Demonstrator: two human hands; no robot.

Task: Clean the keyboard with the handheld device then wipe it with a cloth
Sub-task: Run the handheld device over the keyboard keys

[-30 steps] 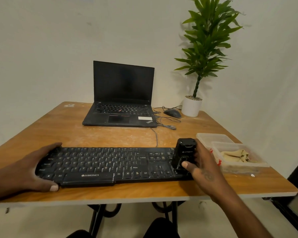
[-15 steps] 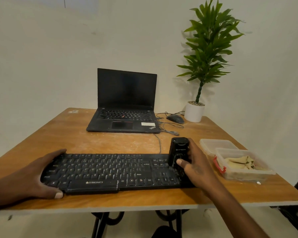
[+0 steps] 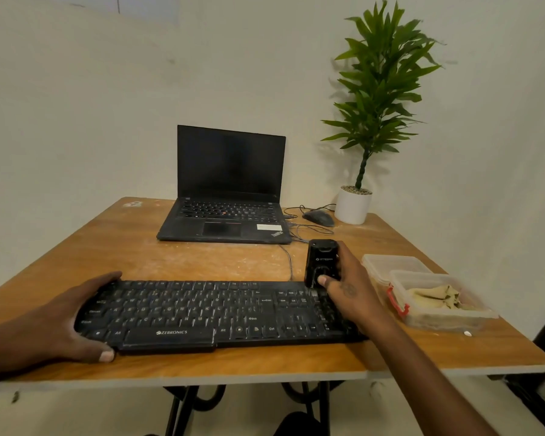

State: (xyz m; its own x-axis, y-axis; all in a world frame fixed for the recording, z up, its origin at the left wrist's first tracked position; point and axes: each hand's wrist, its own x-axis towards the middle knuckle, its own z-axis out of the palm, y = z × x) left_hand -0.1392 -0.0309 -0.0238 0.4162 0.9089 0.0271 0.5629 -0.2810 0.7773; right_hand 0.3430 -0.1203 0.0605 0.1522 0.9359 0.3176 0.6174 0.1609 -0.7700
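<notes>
A black keyboard (image 3: 214,313) lies along the near edge of the wooden table (image 3: 177,259). My left hand (image 3: 76,319) grips its left end, thumb on the front edge and fingers over the back. My right hand (image 3: 350,287) holds a small black handheld device (image 3: 322,262) upright at the keyboard's back right corner, thumb on its front. A yellowish cloth (image 3: 438,298) lies in a clear plastic box (image 3: 434,319) to the right of the keyboard.
An open black laptop (image 3: 227,196) stands at the back centre, with a mouse (image 3: 318,218) and cables beside it. A potted plant (image 3: 356,202) occupies the back right corner. A second clear container (image 3: 390,264) sits behind the cloth box.
My right hand has carried the device from the keyboard's right end toward its back edge. The left hand has kept its grip on the left end. The camera view has tilted slightly.
</notes>
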